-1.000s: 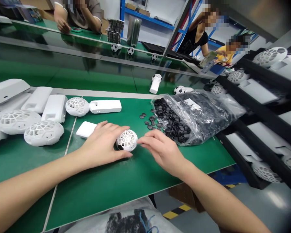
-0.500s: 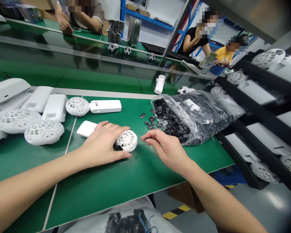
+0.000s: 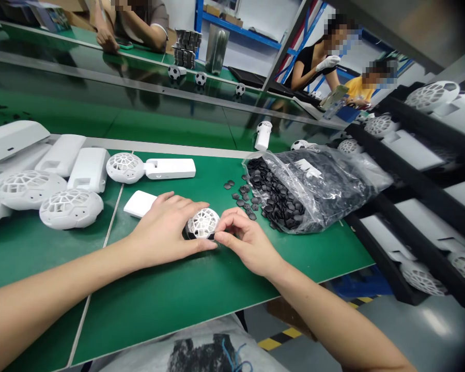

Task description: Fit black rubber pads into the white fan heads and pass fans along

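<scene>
Shows, far left of the plastic bag point(image 3: 333, 181), a group of white lattice-headed units point(image 3: 72, 217); nearer the bag, steadies the white lattice head point(image 3: 203, 223) on the green table point(image 3: 170, 305) with the left hand point(image 3: 165, 226), with thumb and fingers spread around it; left of the bag, has brought the right hand point(image 3: 246, 240) back to the head's rim after a gap half a second ago, with thumb and fingers drawn close; cannot tell whether pinching a piece; now shows black along the near rim, formerly white, suggesting, as a judgement, fitting there; just left of the bag's mouth, shows loose black pieces point(image 3: 240, 196); behind the bag's left end, a football-patterned unit point(image 3: 262, 139), shifted rightward, with marks too small to read; on the bag, a white patch point(image 3: 309, 169) without legible writing or brand.
</scene>
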A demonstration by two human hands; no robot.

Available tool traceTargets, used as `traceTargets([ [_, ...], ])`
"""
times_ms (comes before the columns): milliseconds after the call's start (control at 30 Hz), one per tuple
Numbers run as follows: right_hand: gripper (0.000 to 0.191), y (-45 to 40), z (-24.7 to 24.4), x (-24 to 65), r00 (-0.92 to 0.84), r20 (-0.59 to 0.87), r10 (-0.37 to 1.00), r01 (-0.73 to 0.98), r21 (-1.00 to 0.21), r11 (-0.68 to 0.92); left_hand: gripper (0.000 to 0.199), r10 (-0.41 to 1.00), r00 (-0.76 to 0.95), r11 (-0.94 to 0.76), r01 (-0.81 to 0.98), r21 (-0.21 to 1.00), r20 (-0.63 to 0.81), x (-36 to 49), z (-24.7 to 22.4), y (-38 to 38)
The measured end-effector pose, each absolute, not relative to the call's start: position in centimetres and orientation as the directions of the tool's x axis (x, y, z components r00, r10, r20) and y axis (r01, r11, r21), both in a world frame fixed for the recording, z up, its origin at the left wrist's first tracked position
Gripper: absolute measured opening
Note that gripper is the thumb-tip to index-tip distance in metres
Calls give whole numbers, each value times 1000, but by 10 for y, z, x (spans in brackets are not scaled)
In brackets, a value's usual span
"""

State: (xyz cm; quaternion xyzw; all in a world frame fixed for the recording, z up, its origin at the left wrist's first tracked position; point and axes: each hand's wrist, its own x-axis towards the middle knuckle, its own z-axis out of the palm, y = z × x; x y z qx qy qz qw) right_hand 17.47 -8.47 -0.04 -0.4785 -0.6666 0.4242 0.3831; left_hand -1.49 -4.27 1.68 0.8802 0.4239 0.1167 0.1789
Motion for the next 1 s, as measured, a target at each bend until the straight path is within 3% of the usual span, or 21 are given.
traceTargets([
  [200, 13, -84, -8, 173, -219, 99, 971, 225, -963, 149, 62, 796, 601, -571, 703, 424, 74, -15, 16, -45],
  [467, 23, -89, -8, 168, -206, -43, 978, 131, -991, -16, 48, 790, 609, -568, 691, 447, 63, -10, 21, -46],
  [733, 18, -48, 5, 191, -321, -57, 945, 226, -974, 18, 48, 718, 693, -641, 622, 450, 66, -7, 21, -48],
  [900, 24, -27, 16, 201, -318, 30, 948, 335, -932, 142, 47, 733, 679, -610, 623, 490, 48, -3, 24, -53],
  [1000, 17, -17, 14, 207, -250, 101, 963, 459, -863, 210, 43, 766, 640, -578, 644, 501, 61, 2, 23, -55],
])
